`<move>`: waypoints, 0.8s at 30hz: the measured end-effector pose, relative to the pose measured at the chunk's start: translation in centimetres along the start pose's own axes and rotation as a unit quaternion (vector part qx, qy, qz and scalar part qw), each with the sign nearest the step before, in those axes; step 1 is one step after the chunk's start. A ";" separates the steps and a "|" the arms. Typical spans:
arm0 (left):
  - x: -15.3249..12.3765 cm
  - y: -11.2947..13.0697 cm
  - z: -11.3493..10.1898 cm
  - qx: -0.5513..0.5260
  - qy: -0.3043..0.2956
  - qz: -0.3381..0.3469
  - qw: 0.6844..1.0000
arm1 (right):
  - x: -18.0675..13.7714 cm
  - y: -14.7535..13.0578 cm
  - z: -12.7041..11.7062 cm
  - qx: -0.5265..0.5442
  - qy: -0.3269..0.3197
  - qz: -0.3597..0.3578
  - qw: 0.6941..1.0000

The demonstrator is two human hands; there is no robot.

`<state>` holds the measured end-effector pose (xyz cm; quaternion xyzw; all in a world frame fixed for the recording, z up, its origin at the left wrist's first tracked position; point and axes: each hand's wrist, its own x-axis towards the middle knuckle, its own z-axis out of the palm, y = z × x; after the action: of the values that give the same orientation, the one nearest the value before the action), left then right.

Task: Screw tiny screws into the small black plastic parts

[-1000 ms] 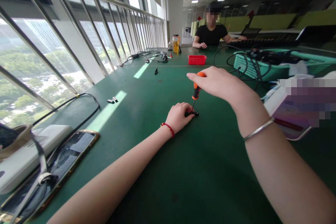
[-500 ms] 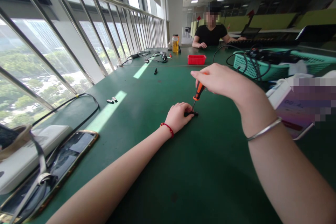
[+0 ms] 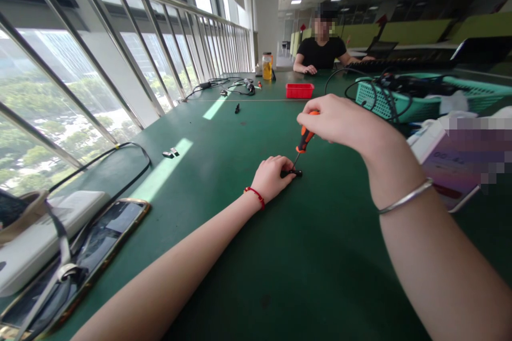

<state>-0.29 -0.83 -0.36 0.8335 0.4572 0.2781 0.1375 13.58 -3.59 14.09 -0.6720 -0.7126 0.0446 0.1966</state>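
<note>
My left hand (image 3: 271,177) rests on the green table (image 3: 248,256) and pinches a small black part (image 3: 293,173) against the surface. My right hand (image 3: 340,122) is closed round the top of an orange-and-black screwdriver (image 3: 304,141). The screwdriver stands tilted, its thin tip set down on the black part. A red cord is on my left wrist and a silver bangle on my right.
A phone (image 3: 92,250) and a white case lie at the near left beside a black cable. Two small parts (image 3: 171,153) lie by the window. Farther back are a red tray (image 3: 300,90), a teal basket (image 3: 404,98) of cables, a jar, and a seated person.
My right hand has shifted a little to the right and curled its fingers round the screwdriver handle, which leans more now. My left hand and the black part stay in place.
</note>
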 end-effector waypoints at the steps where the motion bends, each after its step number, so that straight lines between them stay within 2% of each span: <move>1: 0.0 0.0 0.0 -0.001 0.000 0.001 1.000 | 0.0 0.0 0.0 0.001 0.000 -0.001 1.000; 8: 0.0 0.1 0.0 -0.001 -0.001 -0.002 1.000 | 0.0 0.0 0.0 -0.002 -0.041 -0.005 0.999; 13: 0.0 0.1 0.0 -0.003 -0.001 -0.003 1.000 | -0.2 0.0 -0.1 -0.017 -0.018 -0.021 0.999; 19: 0.1 0.1 0.0 -0.003 0.000 -0.002 1.000 | -0.2 -0.2 -0.1 -0.011 -0.043 0.006 0.999; 24: 0.0 0.1 0.0 -0.001 0.000 -0.002 1.000 | -0.2 0.0 -0.1 -0.014 -0.025 -0.013 0.999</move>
<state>-0.21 -0.89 -0.26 0.8323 0.4590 0.2782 0.1387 13.64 -3.75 14.09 -0.6639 -0.7267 0.0487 0.1694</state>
